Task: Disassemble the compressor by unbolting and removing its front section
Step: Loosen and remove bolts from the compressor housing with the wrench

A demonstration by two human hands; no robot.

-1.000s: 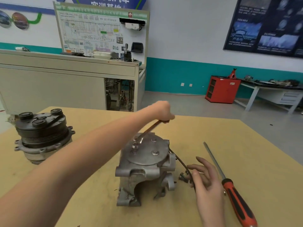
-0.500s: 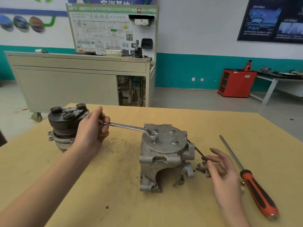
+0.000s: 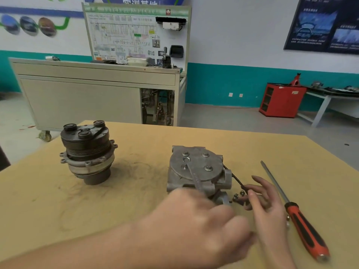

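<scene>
Two hands (image 3: 204, 220) just before compressor (image 3: 196, 167), wrench (image 3: 194, 176) gripped

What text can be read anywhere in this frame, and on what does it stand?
"实训基地", tops cropped so only a likely reading: blue wall banner.
Header and diagram labels on the training board: blurred, unreadable.
Captions on the dark poster: too blurred.
Stickers on the red cabinet: too small.
Stamping on the wrench: blurred.
</scene>
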